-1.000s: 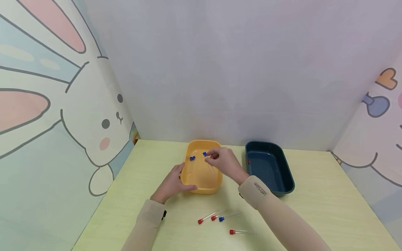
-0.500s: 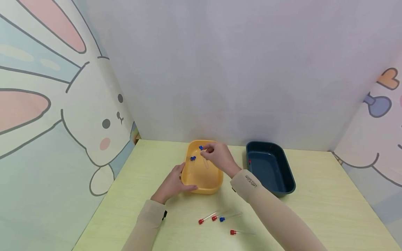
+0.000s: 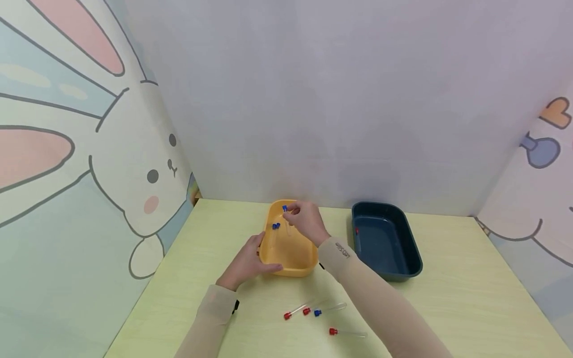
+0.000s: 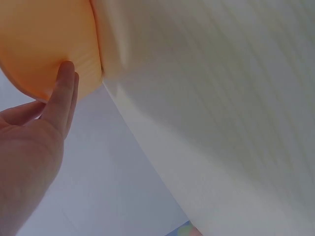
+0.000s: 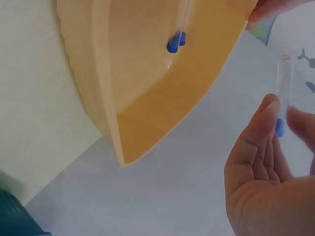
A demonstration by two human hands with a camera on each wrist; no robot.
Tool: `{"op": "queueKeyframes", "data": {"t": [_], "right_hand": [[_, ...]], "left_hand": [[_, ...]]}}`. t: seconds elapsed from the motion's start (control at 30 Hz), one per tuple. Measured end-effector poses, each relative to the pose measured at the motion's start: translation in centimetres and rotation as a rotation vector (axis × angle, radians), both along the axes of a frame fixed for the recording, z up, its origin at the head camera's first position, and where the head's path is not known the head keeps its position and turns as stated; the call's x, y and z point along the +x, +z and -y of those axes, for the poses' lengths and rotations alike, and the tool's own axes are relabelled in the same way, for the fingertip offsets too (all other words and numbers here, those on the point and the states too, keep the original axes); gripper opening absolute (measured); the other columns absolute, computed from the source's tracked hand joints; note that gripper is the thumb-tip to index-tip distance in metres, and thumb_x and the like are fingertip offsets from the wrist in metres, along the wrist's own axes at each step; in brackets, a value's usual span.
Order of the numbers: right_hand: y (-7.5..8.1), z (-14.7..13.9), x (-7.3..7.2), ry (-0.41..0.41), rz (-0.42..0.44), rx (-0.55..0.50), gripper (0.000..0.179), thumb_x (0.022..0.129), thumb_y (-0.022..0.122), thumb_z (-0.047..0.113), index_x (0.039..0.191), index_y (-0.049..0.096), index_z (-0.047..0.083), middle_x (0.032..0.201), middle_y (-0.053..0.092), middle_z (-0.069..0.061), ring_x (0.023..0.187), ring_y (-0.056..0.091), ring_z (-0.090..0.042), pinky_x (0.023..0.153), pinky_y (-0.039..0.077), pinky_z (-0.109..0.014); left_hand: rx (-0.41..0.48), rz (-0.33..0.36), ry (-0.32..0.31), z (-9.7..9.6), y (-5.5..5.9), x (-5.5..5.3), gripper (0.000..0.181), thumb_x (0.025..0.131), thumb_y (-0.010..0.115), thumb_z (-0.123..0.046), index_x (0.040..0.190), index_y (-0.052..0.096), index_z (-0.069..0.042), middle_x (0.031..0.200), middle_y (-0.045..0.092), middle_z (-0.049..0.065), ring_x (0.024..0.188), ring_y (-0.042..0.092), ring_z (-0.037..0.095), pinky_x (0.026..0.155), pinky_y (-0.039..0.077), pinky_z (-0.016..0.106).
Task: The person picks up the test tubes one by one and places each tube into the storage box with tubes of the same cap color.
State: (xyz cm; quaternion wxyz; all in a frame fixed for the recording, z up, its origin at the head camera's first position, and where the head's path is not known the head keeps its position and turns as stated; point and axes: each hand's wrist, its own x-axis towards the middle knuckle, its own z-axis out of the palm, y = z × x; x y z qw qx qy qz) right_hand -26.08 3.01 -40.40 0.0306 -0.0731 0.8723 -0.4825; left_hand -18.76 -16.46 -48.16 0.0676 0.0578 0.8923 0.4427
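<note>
My right hand pinches a clear test tube with a blue cap between thumb and fingers. It holds the tube over the far part of the yellow tray, cap toward the back wall. Inside that tray lie two more blue-capped tubes, side by side. My left hand holds the tray's near left corner. Its thumb lies along the near rim, and in the left wrist view its fingers press against the outer wall.
To the right stands a dark blue tray with a red cap by its left wall. Nearer on the table lie several tubes, among them a blue-capped tube and a red-capped tube. A pale curtain wall rises behind.
My right hand has moved left and toward the back over the yellow tray, carrying the blue-capped test tube, which now points more nearly straight away. The left hand stays at the tray corner.
</note>
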Motion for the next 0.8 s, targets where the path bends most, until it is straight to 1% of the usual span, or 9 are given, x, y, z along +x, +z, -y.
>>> {"op": "queueKeyframes", "data": {"t": [0.07,0.2,0.3,0.37,0.57,0.8], "right_hand": [[-0.4,0.3,-0.4,-0.015,0.016,-0.011,0.024,0.095,0.074,0.020,0.114,0.075,0.004,0.096,0.077,-0.011,0.081,0.074,-0.024,0.068,0.057,-0.027],[-1.2,0.8,-1.0,-0.042,0.046,-0.014,0.022,0.095,0.075,0.018,0.112,0.075,0.004,0.096,0.078,-0.013,0.078,0.073,-0.020,0.066,0.057,-0.026],[-1.9,1.1,-1.4,-0.058,0.074,-0.002,0.020,0.095,0.076,0.018,0.109,0.075,0.004,0.095,0.078,-0.012,0.078,0.073,-0.020,0.066,0.057,-0.026],[-2.4,1.2,-1.6,-0.061,0.084,0.016,0.019,0.094,0.076,0.018,0.108,0.075,0.005,0.095,0.078,-0.011,0.080,0.075,-0.022,0.066,0.057,-0.026],[-3.3,1.5,-1.8,-0.067,0.098,0.043,0.020,0.093,0.077,0.017,0.107,0.075,0.004,0.097,0.077,-0.010,0.082,0.077,-0.024,0.066,0.057,-0.027],[-4.4,2.1,-2.1,-0.070,0.205,0.034,0.018,0.094,0.076,0.018,0.109,0.074,0.007,0.094,0.073,-0.007,0.079,0.067,-0.019,0.068,0.055,-0.026]], "left_hand": [[0.001,-0.003,-0.003,0.1,0.0,0.0,0.110,0.075,0.093,-0.040,0.161,0.032,-0.009,0.156,0.045,0.017,0.129,0.058,0.030,0.110,0.050,0.052],[0.006,-0.010,-0.011,0.2,-0.1,0.0,0.110,0.076,0.092,-0.040,0.161,0.031,-0.007,0.156,0.044,0.019,0.129,0.057,0.031,0.110,0.050,0.053],[0.010,0.001,-0.008,0.2,-0.2,0.0,0.110,0.076,0.092,-0.041,0.161,0.031,-0.008,0.156,0.044,0.017,0.128,0.058,0.030,0.110,0.050,0.052],[0.012,0.011,-0.004,0.1,-0.2,0.0,0.110,0.076,0.092,-0.042,0.162,0.031,-0.010,0.157,0.044,0.016,0.127,0.058,0.029,0.110,0.051,0.051],[0.007,0.017,0.005,0.0,-0.1,0.0,0.110,0.076,0.092,-0.043,0.162,0.031,-0.011,0.156,0.044,0.015,0.127,0.058,0.028,0.109,0.052,0.050],[0.013,0.005,-0.006,0.1,-0.3,-0.1,0.111,0.075,0.092,-0.042,0.162,0.031,-0.010,0.155,0.045,0.016,0.125,0.059,0.028,0.107,0.054,0.049]]}}
